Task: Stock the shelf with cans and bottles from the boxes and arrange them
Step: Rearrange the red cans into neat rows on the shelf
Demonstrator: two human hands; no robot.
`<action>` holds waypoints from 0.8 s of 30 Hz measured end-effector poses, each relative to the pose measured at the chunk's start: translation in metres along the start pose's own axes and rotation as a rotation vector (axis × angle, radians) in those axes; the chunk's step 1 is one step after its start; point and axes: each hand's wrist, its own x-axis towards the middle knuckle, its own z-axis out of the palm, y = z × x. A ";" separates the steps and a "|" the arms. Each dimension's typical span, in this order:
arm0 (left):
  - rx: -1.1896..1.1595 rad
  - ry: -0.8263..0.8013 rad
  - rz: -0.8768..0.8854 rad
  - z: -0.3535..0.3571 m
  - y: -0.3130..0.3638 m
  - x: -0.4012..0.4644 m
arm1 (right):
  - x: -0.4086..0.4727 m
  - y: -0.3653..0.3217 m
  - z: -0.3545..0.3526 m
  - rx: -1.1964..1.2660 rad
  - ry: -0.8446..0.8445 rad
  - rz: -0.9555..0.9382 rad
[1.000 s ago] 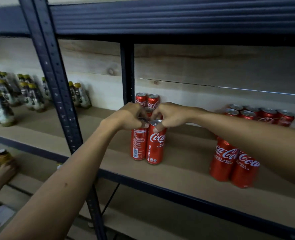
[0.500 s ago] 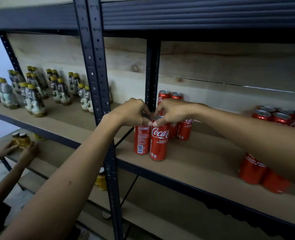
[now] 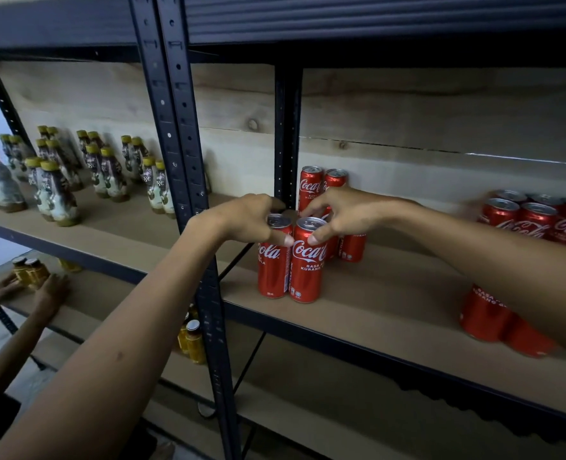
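**Arranging step: squaring up the front pair of cola cans**

Shelf (image 3: 391, 313): dark metal rack, board deck. Middle level carries everything relevant. Left bay holds rows of yellow-capped bottles (image 3: 56, 190), already lined up in pairs. Right bay has a block of red cans (image 3: 537, 217) at far right, partly behind the right forearm, plus a small cluster by the rear upright.

That cluster is the work in hand. Two cans at the back (image 3: 321, 184) stand against the wall boards; more sit behind the right hand, count unclear. Front pair stands upright, side by side and touching, near the shelf's front edge: left front can (image 3: 273, 270), right front can (image 3: 306, 270).

Judgement: placement is done for these two; this is alignment, labels facing out. Next move calls for a small push or twist to bring the pair in line with the row behind, without tipping either slim can, then back to the boxes (none in view).

Left hand (image 3: 245, 220): fingers curled loosely over the left front can's top, thumb tip on its upper rim, a light pinch at the rim.

Right hand (image 3: 344, 214): fingers half spread, arched over the right front can's lid, thumb tip pressed to its upper side; index reaches towards the rear cans.

Lower left: another person's hands (image 3: 49, 290) around small amber jars (image 3: 31, 270) on the shelf below.
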 end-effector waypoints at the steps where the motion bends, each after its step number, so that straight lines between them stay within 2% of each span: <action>1: -0.041 -0.056 0.026 -0.001 0.001 -0.002 | 0.000 0.001 0.000 -0.004 0.003 -0.005; 3: -0.053 -0.085 0.062 -0.003 0.002 -0.005 | 0.000 0.001 -0.001 -0.016 0.004 -0.019; 7: 0.017 0.054 0.058 0.002 -0.001 -0.001 | 0.003 0.001 -0.002 -0.032 0.017 -0.032; 10: 0.033 0.098 0.043 0.004 -0.005 0.002 | 0.005 0.002 -0.001 -0.040 0.012 -0.030; 24: 0.035 0.084 0.036 0.004 0.007 0.001 | 0.002 0.008 0.001 -0.016 0.016 -0.031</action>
